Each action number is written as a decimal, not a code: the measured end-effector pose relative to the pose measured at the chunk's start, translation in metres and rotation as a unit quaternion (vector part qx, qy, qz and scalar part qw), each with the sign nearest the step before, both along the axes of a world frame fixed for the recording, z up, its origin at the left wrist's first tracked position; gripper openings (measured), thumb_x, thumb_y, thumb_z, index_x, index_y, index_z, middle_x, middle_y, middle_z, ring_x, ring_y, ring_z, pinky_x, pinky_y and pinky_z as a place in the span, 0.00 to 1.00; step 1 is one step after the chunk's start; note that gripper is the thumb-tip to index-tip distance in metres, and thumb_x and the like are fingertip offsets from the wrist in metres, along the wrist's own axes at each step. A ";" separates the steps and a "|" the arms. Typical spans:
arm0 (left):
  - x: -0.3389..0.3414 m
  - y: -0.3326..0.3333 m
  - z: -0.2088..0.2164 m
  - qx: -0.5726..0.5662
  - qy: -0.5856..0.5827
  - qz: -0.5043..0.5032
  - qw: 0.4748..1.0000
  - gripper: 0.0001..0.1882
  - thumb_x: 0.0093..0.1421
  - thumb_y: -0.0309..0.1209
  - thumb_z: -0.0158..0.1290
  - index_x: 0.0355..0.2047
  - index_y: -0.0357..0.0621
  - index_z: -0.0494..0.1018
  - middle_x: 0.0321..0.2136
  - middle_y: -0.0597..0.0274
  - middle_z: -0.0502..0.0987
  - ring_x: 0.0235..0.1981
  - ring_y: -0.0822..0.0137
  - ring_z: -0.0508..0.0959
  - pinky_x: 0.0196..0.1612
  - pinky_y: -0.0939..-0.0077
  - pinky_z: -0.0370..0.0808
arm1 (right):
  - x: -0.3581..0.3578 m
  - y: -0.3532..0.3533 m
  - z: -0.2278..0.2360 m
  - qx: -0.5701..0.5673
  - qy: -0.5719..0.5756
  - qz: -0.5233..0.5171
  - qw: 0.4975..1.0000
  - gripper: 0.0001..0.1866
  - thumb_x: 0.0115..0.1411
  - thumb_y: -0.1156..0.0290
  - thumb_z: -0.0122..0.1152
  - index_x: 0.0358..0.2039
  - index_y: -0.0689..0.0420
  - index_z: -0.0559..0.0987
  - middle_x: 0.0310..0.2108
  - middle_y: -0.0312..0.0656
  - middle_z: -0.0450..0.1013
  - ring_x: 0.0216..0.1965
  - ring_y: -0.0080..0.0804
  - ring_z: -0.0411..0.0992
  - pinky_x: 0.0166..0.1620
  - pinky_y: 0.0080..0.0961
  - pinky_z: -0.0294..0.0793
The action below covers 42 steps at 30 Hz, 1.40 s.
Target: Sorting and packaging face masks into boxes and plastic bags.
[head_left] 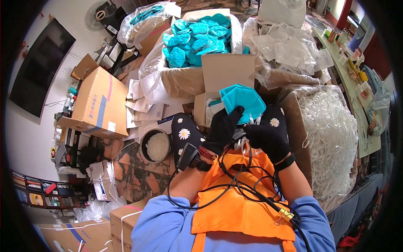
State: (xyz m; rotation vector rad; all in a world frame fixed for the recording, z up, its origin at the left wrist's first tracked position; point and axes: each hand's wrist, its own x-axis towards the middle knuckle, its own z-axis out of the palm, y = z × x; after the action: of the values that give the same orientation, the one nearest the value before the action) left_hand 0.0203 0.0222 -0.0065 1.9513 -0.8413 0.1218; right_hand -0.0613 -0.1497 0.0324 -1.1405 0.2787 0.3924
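Observation:
A folded teal face mask (242,101) is held up just above my lap. My left hand (222,129), in a black glove, is closed on the mask's lower left edge. My right hand (268,139), also gloved in black, is closed below the mask's lower right edge. White strap-like bits (242,145) show between the hands; what the right fingers pinch is too small to make out. Right behind the mask is a small open carton (228,69) with its lid flap raised. Some teal and white items show inside it.
Ahead is a lined box of teal masks (197,42); right of it, a box of clear plastic bags (289,46). A carton of white straps (329,138) stands at my right. On the left are a bowl of small white pieces (157,147) and a large carton (100,101). Black cables (243,185) cross my apron.

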 end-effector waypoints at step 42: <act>0.111 -0.007 -0.015 0.071 -0.195 0.031 0.978 0.24 0.50 0.20 0.57 0.50 0.42 0.70 0.37 0.44 0.75 0.36 0.45 0.75 0.37 0.60 0.74 | 0.028 -0.051 -0.041 -0.378 -0.195 -0.160 0.891 0.12 0.57 0.67 0.60 0.41 0.56 0.77 0.29 0.33 0.70 0.28 0.18 0.65 0.30 0.15 0.63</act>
State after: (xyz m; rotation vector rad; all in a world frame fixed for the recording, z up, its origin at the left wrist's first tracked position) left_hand 0.1310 0.0147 -0.0212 2.1226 -1.0667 0.5084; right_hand -0.0329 -0.2011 -0.0089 -1.8686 0.2628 -0.2813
